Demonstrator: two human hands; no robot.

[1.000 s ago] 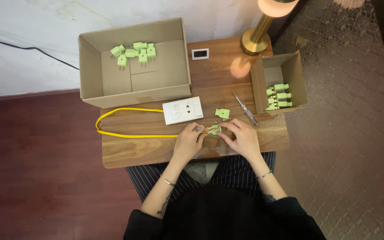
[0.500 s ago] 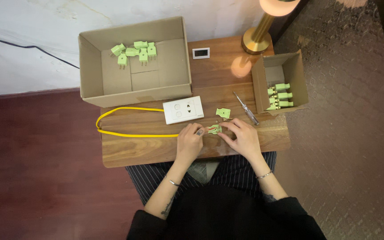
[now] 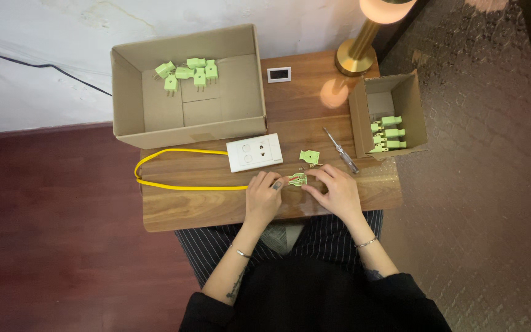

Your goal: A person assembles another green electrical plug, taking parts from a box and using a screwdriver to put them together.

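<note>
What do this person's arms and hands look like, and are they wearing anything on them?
Both hands are bare, without gloves. Black sleeves are pushed up towards the elbows. The left hand has a thin bracelet at its wrist, a dark tattoo along the forearm and a small dark mark on one finger. The right hand also has a thin bracelet at its wrist.

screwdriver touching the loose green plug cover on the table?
Apart. The head view shows bare wood between the screwdriver and the loose green plug cover; neither hand is on either one.
</note>
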